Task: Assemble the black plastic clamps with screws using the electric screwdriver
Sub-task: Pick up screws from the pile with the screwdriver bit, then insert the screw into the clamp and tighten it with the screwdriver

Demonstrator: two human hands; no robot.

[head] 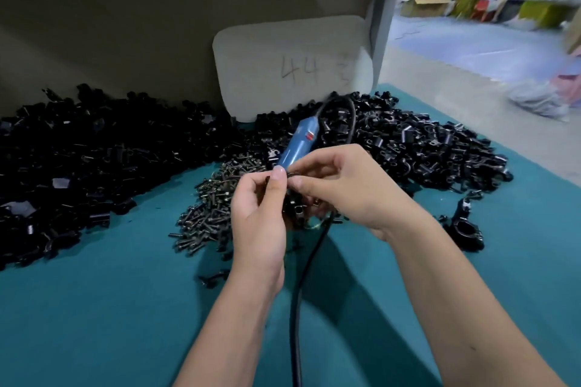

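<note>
Nearest, a black power cord running up the teal table mat between the forearms toward the hands. Above it, left hand curled round a black plastic clamp, thumb laid along its top; right hand meeting it from the other side, thumb and forefinger pinched tight on something small at the clamp's upper edge, probably a screw, though too hidden to be sure. Step in hand, by the look of it: seating a screw in the clamp before driving. Next move likely calls for holding the clamp steady in the left, freeing the right and reaching for the blue electric screwdriver, lying just beyond the fingertips, tip end hidden behind the hands.

Left of the hands, a loose heap of screws. To the right, an assembled-looking clamp lying alone on the mat. Farther back, large piles of black clamp parts, left and right, crowding the screwdriver. Cord looping over the right pile, apt to snag on lifting. Behind, a pale board marked "44" leaning upright; beyond, blurred workshop floor.
</note>
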